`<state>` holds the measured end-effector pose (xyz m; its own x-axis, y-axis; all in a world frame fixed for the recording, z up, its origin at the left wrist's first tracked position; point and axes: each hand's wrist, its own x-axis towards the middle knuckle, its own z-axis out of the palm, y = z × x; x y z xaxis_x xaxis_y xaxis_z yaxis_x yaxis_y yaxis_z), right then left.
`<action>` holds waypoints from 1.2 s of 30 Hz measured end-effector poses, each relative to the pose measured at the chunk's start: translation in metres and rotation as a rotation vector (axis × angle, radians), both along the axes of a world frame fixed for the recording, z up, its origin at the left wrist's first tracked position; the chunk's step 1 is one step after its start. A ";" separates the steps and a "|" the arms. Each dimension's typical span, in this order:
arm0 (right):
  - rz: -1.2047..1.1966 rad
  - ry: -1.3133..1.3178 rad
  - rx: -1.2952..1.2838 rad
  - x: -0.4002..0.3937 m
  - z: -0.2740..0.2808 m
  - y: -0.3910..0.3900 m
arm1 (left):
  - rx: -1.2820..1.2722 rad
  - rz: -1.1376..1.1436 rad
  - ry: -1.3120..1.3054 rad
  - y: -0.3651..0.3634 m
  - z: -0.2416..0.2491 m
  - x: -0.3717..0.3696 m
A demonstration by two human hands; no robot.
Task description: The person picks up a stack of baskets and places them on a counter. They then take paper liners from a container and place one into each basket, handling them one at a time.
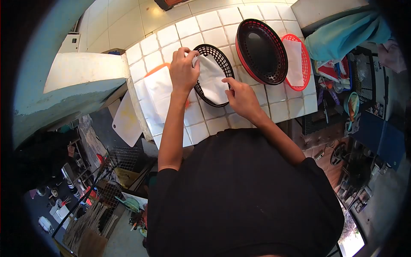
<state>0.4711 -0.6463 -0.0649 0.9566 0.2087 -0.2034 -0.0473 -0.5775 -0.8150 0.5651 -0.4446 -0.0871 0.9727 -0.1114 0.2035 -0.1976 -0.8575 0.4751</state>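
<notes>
Closest to the camera there's a black shirt [244,192] with two bare forearms reaching out over a white tiled surface [280,103]. The right hand [242,97] comes first, at the right side of an oval black basket [221,60]. That grip is kinda spread, index finger and thumb apart by the rim and the edge of the white liner [210,79]. The liner sits inside the basket, running down its length and a bit creased.

Left hand [185,70] is a little further out, fingers curled with the thumb near them at the liner's upper end, by the left rim. Can't tell if that grip is actually pinched shut on the paper, tbh.

Just left of the basket are some white sheets [157,92], partly behind the left hand and forearm, with an orange edge [157,69] poking out at the top. Over on the right there's a stack of oval baskets [262,51], black on top and red showing underneath. Right beside that is a red basket [305,64] with a white paper [293,62] in it, then a teal cloth [346,36] past the surface's right side. Furthest out, beyond the surface, it's pale floor tiles [124,19].
</notes>
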 end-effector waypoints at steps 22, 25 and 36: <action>0.167 -0.394 -0.037 0.000 0.012 -0.007 | 0.118 -0.101 -0.104 -0.005 -0.013 0.002; 0.149 -0.376 0.014 -0.001 0.011 -0.006 | 0.115 -0.132 -0.099 -0.007 -0.012 0.006; 0.002 -0.190 0.024 -0.007 -0.003 -0.008 | 0.144 -0.127 -0.108 -0.011 -0.021 0.007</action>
